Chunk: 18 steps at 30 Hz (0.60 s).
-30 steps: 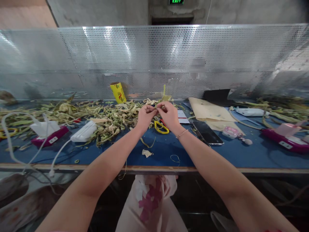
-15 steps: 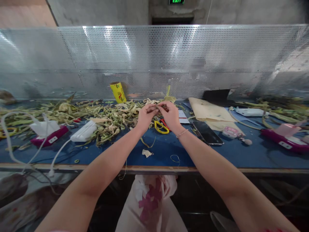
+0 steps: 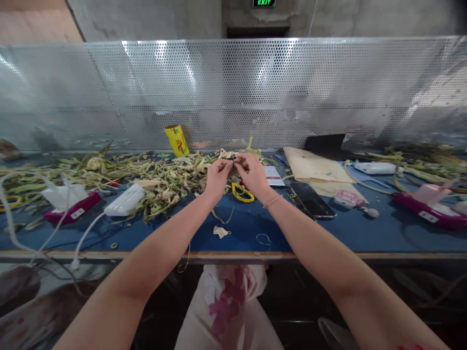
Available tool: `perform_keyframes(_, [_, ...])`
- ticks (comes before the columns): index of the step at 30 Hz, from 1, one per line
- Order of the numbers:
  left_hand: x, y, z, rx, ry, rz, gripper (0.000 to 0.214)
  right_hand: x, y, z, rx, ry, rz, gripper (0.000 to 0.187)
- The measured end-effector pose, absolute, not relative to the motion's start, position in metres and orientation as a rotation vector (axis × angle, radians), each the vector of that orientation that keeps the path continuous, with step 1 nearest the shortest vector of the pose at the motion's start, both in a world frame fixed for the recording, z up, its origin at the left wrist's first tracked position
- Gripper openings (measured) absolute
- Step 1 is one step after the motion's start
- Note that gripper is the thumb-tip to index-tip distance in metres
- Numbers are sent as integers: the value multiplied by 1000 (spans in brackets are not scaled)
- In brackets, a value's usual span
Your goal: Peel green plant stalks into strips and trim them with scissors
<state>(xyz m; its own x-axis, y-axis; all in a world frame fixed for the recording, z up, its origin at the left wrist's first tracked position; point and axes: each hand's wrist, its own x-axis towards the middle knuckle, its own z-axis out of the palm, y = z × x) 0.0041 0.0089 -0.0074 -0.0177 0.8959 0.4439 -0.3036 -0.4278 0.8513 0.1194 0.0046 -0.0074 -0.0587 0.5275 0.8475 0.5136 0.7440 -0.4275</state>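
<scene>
Over the blue tabletop [image 3: 328, 233], just beyond the yellow scissors [image 3: 243, 193], the left hand [image 3: 218, 176] and right hand [image 3: 255, 174] meet fingertip to fingertip. Both are closed to a narrow pinch on a thin leaf strip [image 3: 251, 148]. The strip sits between the hands, its green end sticking up behind the right one. A pile of leaf scraps [image 3: 160, 177] lies beside the left hand.

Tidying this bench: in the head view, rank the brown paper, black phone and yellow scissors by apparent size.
1. brown paper, largest
2. black phone
3. yellow scissors, smallest, though the right hand hides part of them
</scene>
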Motion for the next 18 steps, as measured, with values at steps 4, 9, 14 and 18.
perform_keyframes(4, [1,13,-10,1389,756,1723,20,117,6,-9,-885,-1589,52,21])
perform_keyframes(9, [-5,19,-13,1550,865,1808,17,111,9,-9,-1070,-1538,265,22])
perform_keyframes(14, [-8,18,-12,1662,936,1808,17,111,1,-1,-1121,-1675,495,23])
perform_keyframes(18, [-7,15,-10,1657,918,1785,18,117,-4,6,-1043,-1721,340,22])
